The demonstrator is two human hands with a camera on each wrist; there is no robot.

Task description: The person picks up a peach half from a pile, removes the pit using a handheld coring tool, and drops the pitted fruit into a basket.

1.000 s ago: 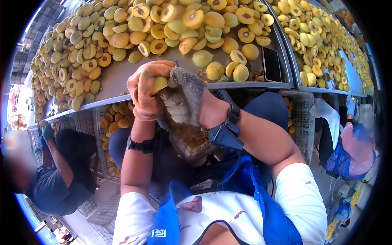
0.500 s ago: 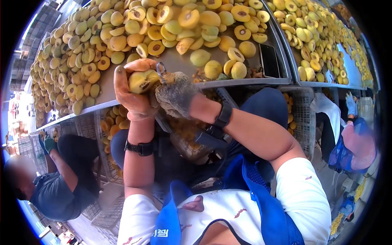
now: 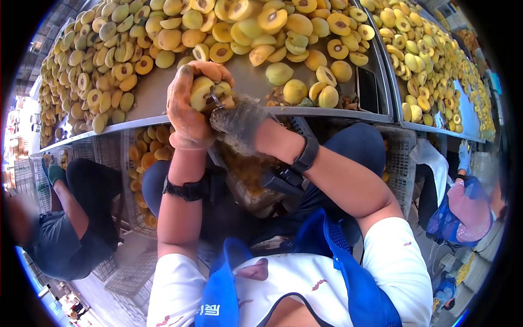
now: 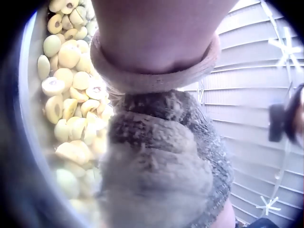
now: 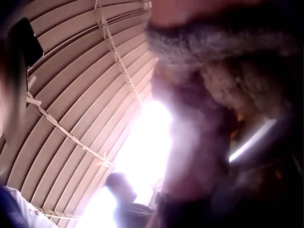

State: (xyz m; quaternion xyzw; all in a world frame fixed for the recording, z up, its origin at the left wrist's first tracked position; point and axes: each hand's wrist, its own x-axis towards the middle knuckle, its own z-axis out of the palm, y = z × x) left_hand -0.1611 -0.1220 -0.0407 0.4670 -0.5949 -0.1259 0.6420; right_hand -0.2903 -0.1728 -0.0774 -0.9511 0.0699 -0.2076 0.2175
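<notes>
In the head view my left hand (image 3: pixel 190 106), in an orange glove, grips a yellow-green fruit (image 3: pixel 202 94) above the tray's front edge. My right hand (image 3: pixel 239 124), in a dirty grey glove, curls round a small metal tool (image 3: pixel 216 100) whose looped end touches the fruit. A piece of yellow flesh shows beside the tool. The left wrist view is mostly filled by a grey glove (image 4: pixel 156 156), hiding the fruit. The right wrist view is dark and blurred; the fruit and tool cannot be made out there.
Halved and whole fruits (image 3: pixel 158 38) lie heaped on the metal tray (image 3: pixel 147 98). A black phone (image 3: pixel 367 90) lies near its right edge. Crates (image 3: pixel 403 158) stand below. Other people sit at the left (image 3: pixel 71 234) and right (image 3: pixel 463 207).
One second ago the fruit was mostly hidden between the gloves. The right hand has turned, bringing the looped tool into sight against the fruit, which the left hand still holds.
</notes>
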